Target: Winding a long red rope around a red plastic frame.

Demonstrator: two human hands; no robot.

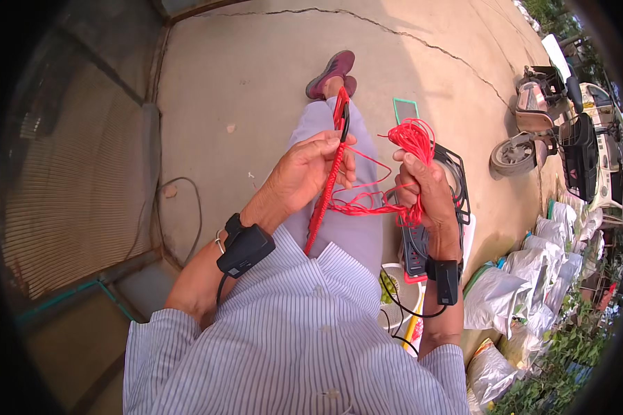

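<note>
A narrow red braided strip (pixel 321 207) runs along my lap, its far end reaching toward my shoes. My left hand (pixel 304 171) pinches it between thumb and fingers, close to a black strand or loop (pixel 345 124) beside its far part. A looped bundle of thin red cord (pixel 414 138) is gripped in my right hand (pixel 426 185), with loops sticking out above and below the fist. Loose strands (pixel 363 206) of the same cord stretch across my thighs from the bundle to the braid.
To my right stand a black power strip (pixel 415 252), a dark rack (pixel 457 183) and a white basket with green fruit (pixel 389 287). Further right are white sacks (pixel 498 294) and a parked scooter (pixel 533 124). A green-framed panel (pixel 406 111) lies ahead; a mesh screen (pixel 76 200) is left.
</note>
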